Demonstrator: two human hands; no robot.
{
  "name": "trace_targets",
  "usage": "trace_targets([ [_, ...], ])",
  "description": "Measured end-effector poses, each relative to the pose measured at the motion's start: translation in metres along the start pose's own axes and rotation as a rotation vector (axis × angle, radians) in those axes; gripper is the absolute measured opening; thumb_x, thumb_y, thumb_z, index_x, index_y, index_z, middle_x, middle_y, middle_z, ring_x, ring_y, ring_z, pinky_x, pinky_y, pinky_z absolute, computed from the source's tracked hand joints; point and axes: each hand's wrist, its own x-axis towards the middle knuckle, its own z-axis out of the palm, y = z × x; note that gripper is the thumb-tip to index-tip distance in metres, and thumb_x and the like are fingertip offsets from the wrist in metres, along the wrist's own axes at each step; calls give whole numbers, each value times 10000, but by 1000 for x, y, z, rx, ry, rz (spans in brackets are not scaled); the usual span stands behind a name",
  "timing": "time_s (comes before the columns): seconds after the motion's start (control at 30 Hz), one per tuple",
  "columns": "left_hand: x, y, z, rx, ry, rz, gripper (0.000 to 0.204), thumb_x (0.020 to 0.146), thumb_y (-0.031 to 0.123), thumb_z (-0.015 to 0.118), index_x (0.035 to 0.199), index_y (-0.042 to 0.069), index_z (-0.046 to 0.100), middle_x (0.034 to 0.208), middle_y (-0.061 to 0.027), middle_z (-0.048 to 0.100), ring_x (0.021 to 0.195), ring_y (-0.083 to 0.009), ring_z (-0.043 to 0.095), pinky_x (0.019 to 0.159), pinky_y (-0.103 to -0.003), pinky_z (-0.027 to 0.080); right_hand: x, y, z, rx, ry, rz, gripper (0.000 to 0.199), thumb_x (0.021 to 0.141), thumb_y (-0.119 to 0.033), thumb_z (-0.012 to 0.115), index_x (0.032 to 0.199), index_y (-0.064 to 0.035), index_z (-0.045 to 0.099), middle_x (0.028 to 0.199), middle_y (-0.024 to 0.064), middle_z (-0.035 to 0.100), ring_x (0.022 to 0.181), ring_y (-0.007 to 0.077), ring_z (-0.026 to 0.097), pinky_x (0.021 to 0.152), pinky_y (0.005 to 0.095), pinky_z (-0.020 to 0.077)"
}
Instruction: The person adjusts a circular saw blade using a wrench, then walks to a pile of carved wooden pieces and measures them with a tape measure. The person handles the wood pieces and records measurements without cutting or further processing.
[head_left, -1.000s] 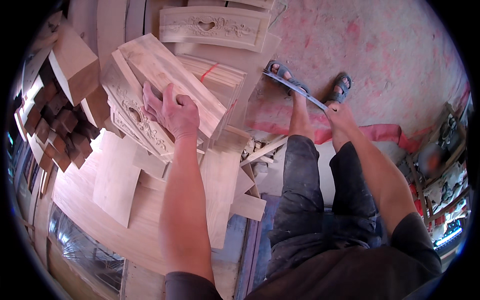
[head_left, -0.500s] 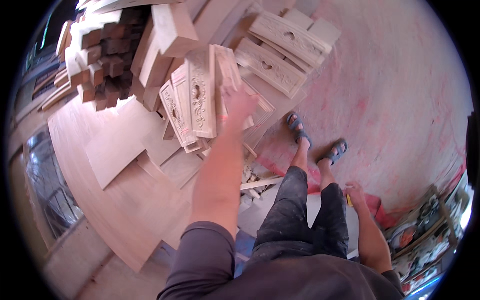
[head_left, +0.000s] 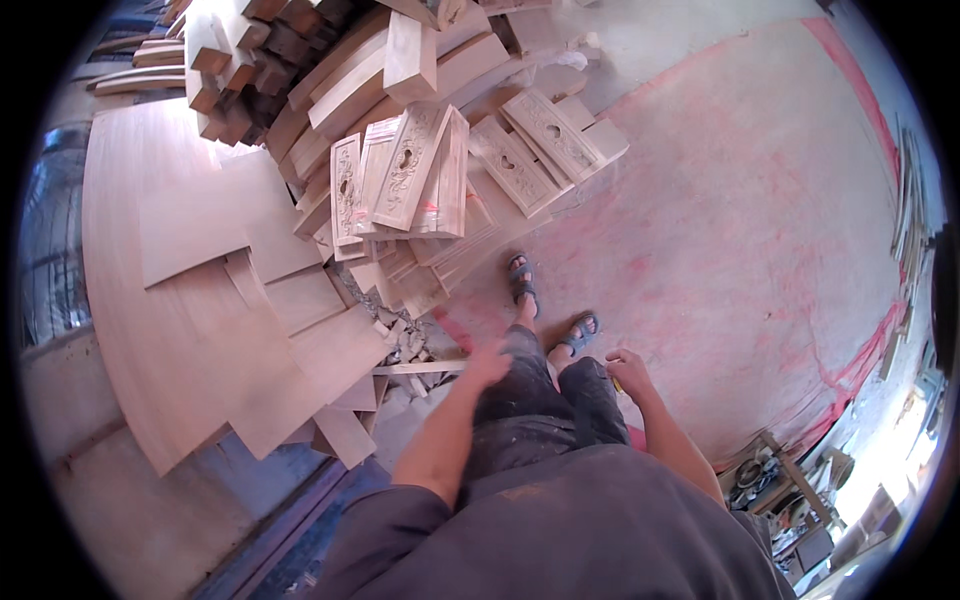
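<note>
We are standing on a pink-stained concrete floor (head_left: 760, 200), looking down at broad, smooth plywood sheets (head_left: 190, 300) lying flat along its left side. Beyond them, carved wooden panels (head_left: 405, 175) with ornate relief are leaning in a stack among rough timber blocks (head_left: 300, 60). Our left hand (head_left: 487, 365) is blurring beside our thigh, well apart from the panels; we cannot tell how its fingers sit. Our right hand (head_left: 628, 368) is hanging by the knee, fingers loosely curled, holding nothing we can see.

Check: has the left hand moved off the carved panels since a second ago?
Yes. The left hand has come back from the carved panels and now sits low by the person's thigh, empty, well short of the stack.
</note>
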Motion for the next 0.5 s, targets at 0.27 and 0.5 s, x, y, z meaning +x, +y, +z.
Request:
trace_targets([
  [0.27,-84,-77,-30,-238,393,-349,410,883,247,622,1182,-21,708,1181,-286,697,1152,-421,659,995,-470,514,-21,77,-75,-156,112,93,271,777,-128,674,986,31,745,915,204,745,822,281,725,756,391,575],
  [0.5,-11,-103,-25,-684,588,-330,591,855,225,678,1353,-85,601,1269,-312,669,1244,-342,650,1036,-436,505,-84,84,-107,-321,53,176,234,805,-74,662,977,64,740,842,177,743,748,240,740,674,356,579],
])
